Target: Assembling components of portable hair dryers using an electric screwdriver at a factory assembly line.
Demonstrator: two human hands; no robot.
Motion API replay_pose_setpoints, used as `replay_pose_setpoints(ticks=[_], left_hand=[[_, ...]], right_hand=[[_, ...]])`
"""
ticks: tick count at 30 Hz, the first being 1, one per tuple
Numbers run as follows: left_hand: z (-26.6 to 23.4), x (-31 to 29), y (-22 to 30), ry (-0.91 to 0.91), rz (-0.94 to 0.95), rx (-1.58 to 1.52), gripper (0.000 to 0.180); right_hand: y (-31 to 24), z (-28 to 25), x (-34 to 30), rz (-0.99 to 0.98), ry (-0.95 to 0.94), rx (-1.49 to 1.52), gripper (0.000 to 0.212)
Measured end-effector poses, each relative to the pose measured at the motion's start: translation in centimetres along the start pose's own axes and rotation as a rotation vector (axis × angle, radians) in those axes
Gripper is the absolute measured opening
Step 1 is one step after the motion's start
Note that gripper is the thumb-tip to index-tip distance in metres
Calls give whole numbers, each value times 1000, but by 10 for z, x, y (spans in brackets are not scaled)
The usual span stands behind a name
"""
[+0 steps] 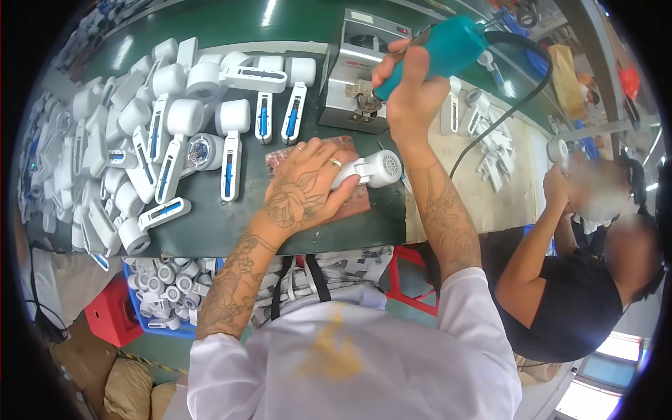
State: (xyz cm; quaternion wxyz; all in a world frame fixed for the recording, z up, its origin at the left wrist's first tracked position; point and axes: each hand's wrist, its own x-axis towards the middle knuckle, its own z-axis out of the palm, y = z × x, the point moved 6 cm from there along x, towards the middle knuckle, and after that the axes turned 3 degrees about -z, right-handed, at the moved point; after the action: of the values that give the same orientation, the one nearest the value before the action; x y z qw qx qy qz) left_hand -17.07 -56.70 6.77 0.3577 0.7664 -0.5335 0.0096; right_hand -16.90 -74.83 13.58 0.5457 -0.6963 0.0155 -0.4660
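Observation:
My left hand (304, 182) lies over a white handheld fan (383, 169), gripping its handle; the round grilled head sticks out to the right of my fingers. Beneath them is a worn red mat (355, 203). My right hand (414, 91) is wrapped round a teal electric screwdriver (451, 47), raised at the far side of the table. The screwdriver's tip is at the front of a grey metal screw feeder (357, 63); whether it holds a screw is too small to tell.
Piled fans (133, 115) with opened handles showing blue parts cover the table's left. Below stands a blue crate (150, 325) of round-headed parts, beside a red stool (112, 311). A black cable (518, 105) hangs from the screwdriver. A co-worker (560, 301) sits at right, near small white parts (495, 157).

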Motion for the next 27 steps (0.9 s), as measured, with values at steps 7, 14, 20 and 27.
replay_pose_setpoints(ticks=[7,14,20,27], left_hand=[[-2,3,2,34,35,-27,33],[4,-5,-5,45,18,45,35],[2,2,-1,-55,-8,-25,37],[6,6,1,-57,-4,-30,39]], right_hand=[[6,5,-5,11,-22,0,43],[-33,-5,-41,233,72,83,60],[-46,-16,-72,260,-24,45,77],[-38,-22,-80,250,-42,70,70]])
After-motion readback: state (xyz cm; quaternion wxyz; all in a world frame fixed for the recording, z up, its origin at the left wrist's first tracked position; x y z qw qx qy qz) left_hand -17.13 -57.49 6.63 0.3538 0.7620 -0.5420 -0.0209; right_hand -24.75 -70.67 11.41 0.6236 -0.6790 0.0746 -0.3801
